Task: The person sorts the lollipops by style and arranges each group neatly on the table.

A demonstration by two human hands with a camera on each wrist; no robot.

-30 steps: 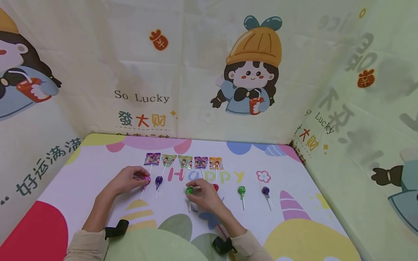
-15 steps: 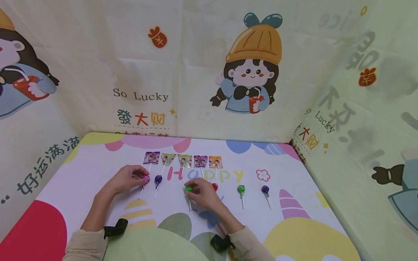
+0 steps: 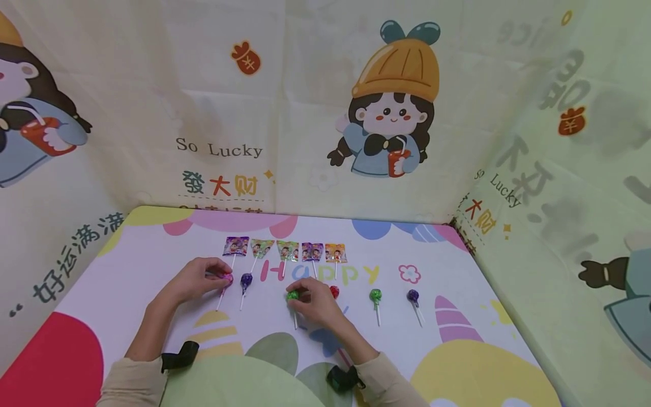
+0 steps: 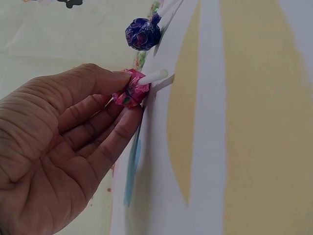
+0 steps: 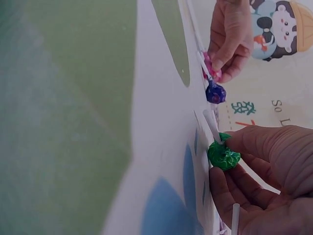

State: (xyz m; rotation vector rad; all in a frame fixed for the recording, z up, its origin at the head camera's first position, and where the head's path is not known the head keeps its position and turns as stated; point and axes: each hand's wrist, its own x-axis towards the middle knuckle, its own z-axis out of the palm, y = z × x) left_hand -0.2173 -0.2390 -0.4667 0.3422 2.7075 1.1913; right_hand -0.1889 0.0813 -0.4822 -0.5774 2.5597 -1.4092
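At the left of the table, my left hand [image 3: 198, 280] pinches the round head of a pink lollipop [image 4: 131, 90] between thumb and fingers. Its white stick points toward me. Just right of it lies a purple lollipop [image 3: 246, 280]. Nearer the middle, my right hand [image 3: 315, 302] pinches the head of a green lollipop [image 5: 224, 155], whose stick also points my way. Partly behind the right hand shows a red lollipop [image 3: 334, 292]. Further right lie a second green lollipop [image 3: 376, 296] and another purple lollipop [image 3: 413, 296].
Several flat, bag-wrapped lollipops form a row behind, among them a purple one [image 3: 236, 246] and an orange one [image 3: 335, 253]. They lie on a printed tabletop [image 3: 356, 240]. Patterned cloth [image 3: 305, 107] hangs behind the table and along both sides.
Over the last second the view tilts slightly, and the green lollipop in my right hand shifts a little, its stick's angle changing. Both hands keep their grip in nearly the same places.
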